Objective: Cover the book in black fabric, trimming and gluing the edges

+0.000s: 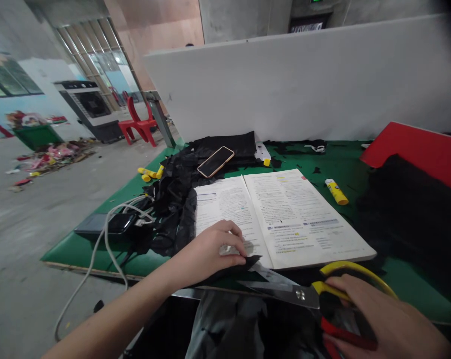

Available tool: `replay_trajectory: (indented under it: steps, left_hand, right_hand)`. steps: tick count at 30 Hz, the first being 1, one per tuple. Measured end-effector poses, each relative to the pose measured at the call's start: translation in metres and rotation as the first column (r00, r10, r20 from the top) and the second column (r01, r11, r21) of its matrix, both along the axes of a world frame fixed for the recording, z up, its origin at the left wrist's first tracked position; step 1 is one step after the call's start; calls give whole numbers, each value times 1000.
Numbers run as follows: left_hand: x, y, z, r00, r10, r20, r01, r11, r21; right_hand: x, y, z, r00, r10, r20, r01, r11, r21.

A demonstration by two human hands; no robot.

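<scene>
My right hand point(375, 309) grips a pair of scissors point(285, 291) by yellow and red handles, with the blades parted and pointing left. My left hand point(225, 244) pinches a piece of black paper point(244, 264) between thumb and fingers. That paper reaches to the upper blade's tip; whether the blade touches it I cannot tell. Beneath and behind my left hand lies an open book point(308, 219) with printed pages and yellow highlighting, near the table's front edge.
Black scraps point(173, 204) heap left of the book, under a phone point(215, 162). A glue stick point(337, 192) lies to the right, beside dark sheets point(397, 209) and a red board point(416, 149). White cables point(106, 234) hang over the left edge. A white partition point(304, 89) stands behind.
</scene>
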State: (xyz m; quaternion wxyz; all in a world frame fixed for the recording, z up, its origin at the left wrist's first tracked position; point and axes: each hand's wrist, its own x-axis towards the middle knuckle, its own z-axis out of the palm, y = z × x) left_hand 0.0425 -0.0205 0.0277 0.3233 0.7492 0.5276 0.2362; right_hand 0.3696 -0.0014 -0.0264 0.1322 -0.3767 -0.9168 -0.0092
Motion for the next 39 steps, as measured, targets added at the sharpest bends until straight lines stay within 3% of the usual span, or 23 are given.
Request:
replay_trajectory:
  steps: [9,15,28,35,39]
  left_hand:
    - [-3,6,1,995,-85,-46,86,996,9]
    - [-2,8,4,992,-116,-50,116,993,0]
    - [-3,7,5,995,-97,38,98,995,-31]
    - [-3,6,8,993,-113,35,114,993,-10]
    - [-4,8,9,992,-123,16,123,992,5]
  right_hand:
    - [-17,2,0,994,109,30,-110,993,40]
    - [-33,1,12,990,140,3,-140,990,36]
    - [-42,2,25,995,99,-3,-98,977,-187]
    - [-36,1,13,993,114,35,-101,958,-269]
    - [-32,-2,3,998,65,13,-61,982,-178]
